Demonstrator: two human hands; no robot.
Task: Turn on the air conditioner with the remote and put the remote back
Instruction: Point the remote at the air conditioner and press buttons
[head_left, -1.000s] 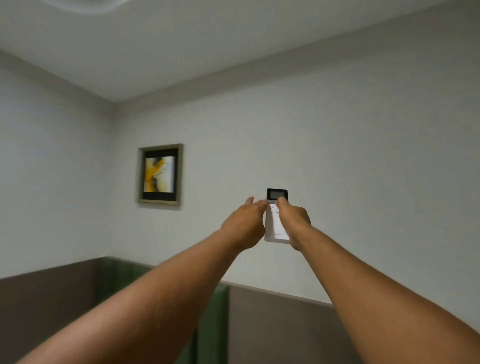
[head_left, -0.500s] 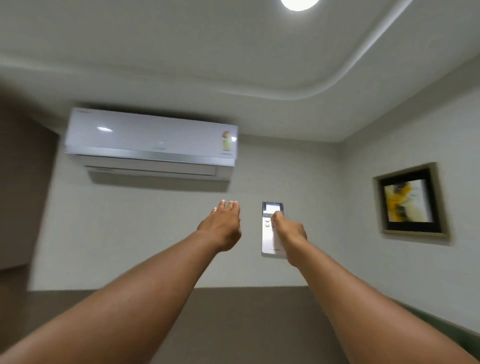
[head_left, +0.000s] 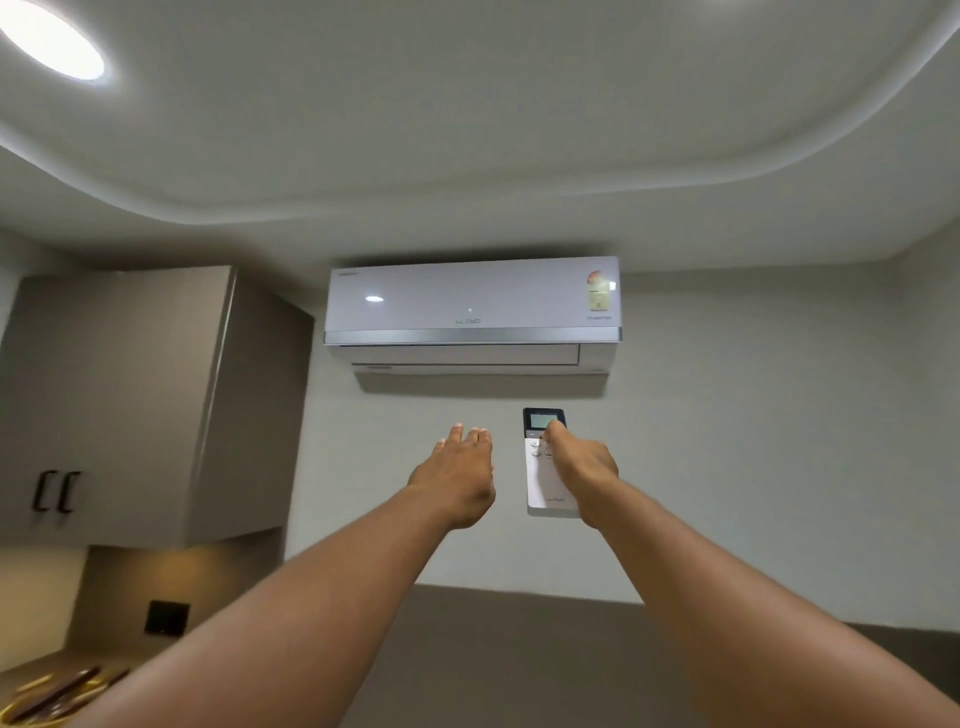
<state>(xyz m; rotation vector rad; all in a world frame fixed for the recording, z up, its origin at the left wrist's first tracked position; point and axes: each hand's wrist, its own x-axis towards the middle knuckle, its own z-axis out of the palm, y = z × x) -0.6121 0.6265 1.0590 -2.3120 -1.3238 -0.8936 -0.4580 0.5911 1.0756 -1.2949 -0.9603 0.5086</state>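
Note:
A white wall-mounted air conditioner (head_left: 472, 312) hangs high on the wall straight ahead, its flap closed. My right hand (head_left: 582, 470) holds a white remote (head_left: 540, 478) with a dark screen on top, pointed up at the unit; my thumb rests on the buttons just below the screen. My left hand (head_left: 457, 475) is stretched out beside the remote, a little to its left, fingers extended and holding nothing.
A grey wall cabinet (head_left: 145, 405) with black handles hangs at the left. Below it are a dark switch plate (head_left: 166, 617) and a counter with some yellowish objects (head_left: 47, 696). A round ceiling light (head_left: 49, 39) glows at top left.
The view has swung left from the framed picture to the air conditioner, now centred. My left hand let go of the remote and moved aside; the right keeps holding it.

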